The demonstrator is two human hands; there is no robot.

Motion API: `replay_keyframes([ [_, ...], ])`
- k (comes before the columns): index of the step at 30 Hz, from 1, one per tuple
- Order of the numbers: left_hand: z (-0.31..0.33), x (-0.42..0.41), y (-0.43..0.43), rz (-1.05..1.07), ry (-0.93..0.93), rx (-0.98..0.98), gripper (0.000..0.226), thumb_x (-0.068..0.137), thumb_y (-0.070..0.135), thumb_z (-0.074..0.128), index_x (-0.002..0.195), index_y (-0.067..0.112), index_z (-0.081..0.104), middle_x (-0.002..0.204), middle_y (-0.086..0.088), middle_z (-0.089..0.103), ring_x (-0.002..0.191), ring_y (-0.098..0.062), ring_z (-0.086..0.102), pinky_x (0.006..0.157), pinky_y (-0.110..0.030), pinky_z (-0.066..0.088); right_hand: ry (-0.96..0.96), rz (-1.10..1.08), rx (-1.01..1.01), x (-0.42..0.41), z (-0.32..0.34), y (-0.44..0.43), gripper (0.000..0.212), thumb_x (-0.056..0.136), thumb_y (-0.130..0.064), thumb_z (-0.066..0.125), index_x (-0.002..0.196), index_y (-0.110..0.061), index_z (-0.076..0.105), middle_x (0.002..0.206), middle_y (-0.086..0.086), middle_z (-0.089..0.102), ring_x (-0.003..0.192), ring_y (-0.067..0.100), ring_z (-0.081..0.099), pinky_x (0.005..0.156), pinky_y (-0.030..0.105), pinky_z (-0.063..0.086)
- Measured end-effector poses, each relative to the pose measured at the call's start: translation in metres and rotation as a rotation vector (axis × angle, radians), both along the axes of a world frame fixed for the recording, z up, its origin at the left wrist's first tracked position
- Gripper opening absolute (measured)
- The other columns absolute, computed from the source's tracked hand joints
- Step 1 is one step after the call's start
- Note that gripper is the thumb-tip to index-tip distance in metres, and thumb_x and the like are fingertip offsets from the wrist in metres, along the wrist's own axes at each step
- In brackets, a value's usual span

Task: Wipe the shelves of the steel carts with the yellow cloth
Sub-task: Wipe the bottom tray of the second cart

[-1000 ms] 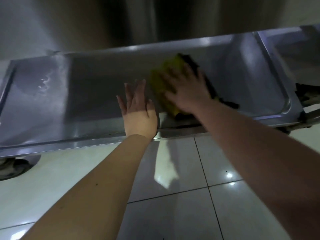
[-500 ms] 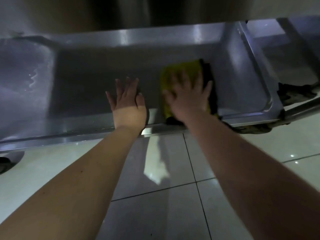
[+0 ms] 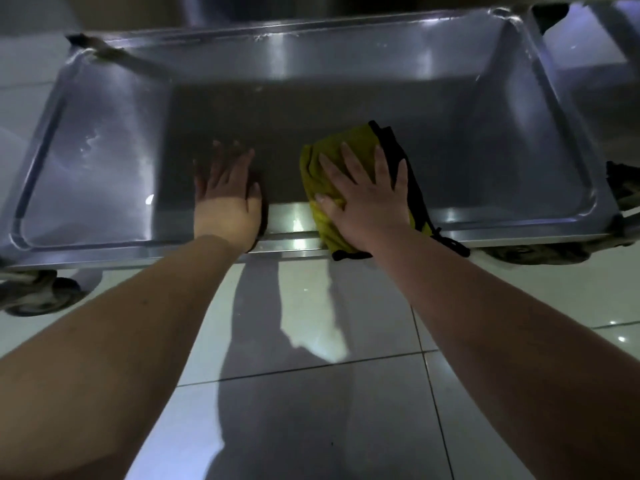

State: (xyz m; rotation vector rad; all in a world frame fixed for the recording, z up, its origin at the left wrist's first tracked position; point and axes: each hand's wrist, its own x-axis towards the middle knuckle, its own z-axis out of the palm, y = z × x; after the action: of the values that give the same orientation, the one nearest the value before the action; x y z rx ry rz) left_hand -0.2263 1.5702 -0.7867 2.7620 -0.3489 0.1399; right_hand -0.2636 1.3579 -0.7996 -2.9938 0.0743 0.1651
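Observation:
The low steel cart shelf (image 3: 485, 140) is a shallow tray with a raised rim, just above the floor. A folded yellow cloth (image 3: 341, 147) with a dark edge lies at the shelf's near rim, a little right of centre, and hangs slightly over it. My right hand (image 3: 363, 199) lies flat on the cloth with spread fingers and presses it down. My left hand (image 3: 227, 192) rests flat on the bare shelf to the left of the cloth, fingers straight, its heel on the near rim.
Glossy white floor tiles (image 3: 311, 341) run below the shelf. A caster wheel (image 3: 31, 296) sits under the near left corner and another (image 3: 540, 254) under the near right. Water streaks (image 3: 90, 147) mark the shelf's left part. A second steel cart (image 3: 595, 39) stands at the right.
My right hand has drawn the cloth back toward the near rim, where it now overhangs. The left hand stays flat on the shelf. The view has shifted, showing more of the shelf.

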Motion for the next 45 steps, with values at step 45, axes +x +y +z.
replay_keyframes([
  [45, -0.010, 0.001, 0.003, 0.069, 0.023, -0.108, 0.064, 0.085, 0.027, 0.029, 0.148, 0.020, 0.038, 0.158, -0.003, 0.027, 0.149, -0.024, 0.006, 0.120, -0.041, -0.003, 0.129, -0.726, -0.013, -0.023, 0.009, -0.151, 0.059, 0.096, -0.062, 0.013, 0.150, -0.049, -0.005, 0.162, -0.014, -0.008, 0.146, 0.043, -0.008, 0.112, 0.066, -0.005],
])
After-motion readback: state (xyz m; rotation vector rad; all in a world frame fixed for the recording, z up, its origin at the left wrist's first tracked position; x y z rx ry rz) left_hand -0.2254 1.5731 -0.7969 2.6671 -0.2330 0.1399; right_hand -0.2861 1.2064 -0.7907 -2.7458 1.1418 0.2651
